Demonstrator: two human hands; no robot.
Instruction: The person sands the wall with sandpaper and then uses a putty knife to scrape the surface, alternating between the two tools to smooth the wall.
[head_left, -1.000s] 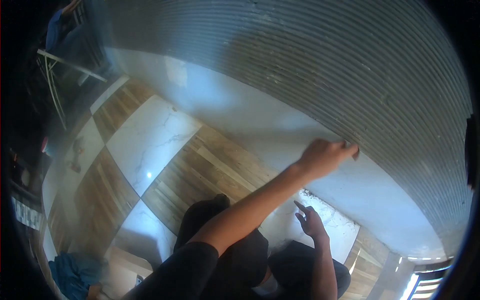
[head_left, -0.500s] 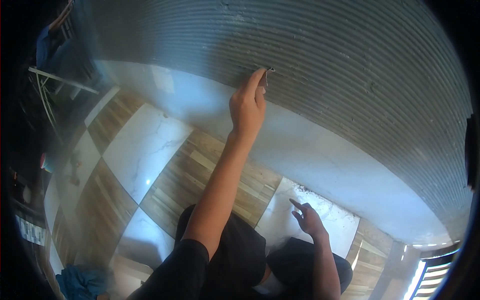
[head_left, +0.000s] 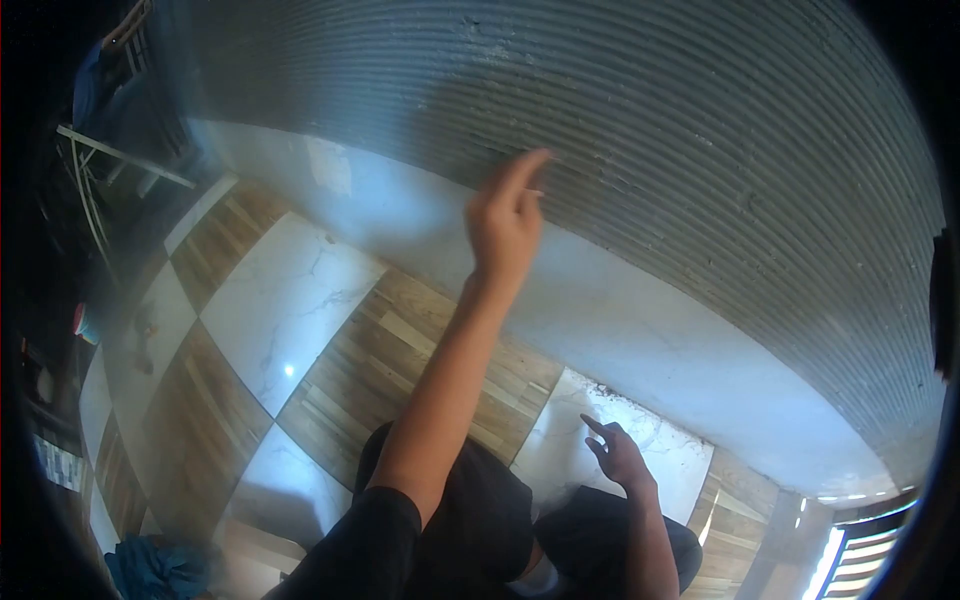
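Observation:
My left hand [head_left: 505, 220] is raised in front of the grey ridged wall surface [head_left: 660, 150], just above its lower edge. Its fingers are bent round a small thin piece, of which only a pale edge shows; motion blur hides what it is. Below the ridges runs a smooth pale wall band [head_left: 620, 290]. Lower right, my right hand [head_left: 622, 458] hangs over a white marbled tile [head_left: 675, 445], index finger stretched out and nothing in it. Dark crumbs [head_left: 605, 388] lie along the tile's edge at the wall.
White and wood-patterned floor tiles [head_left: 290, 300] spread to the left. At the far left stands a pale metal frame [head_left: 125, 155], with a person in blue [head_left: 88, 90] behind it. Teal cloth [head_left: 155, 568] and a cardboard-coloured item [head_left: 250, 555] lie bottom left. A slatted opening [head_left: 865, 560] is bottom right.
My left hand has shifted slightly down and right along the wall, and its fingertips are now blurred. The right hand is nearly where it was.

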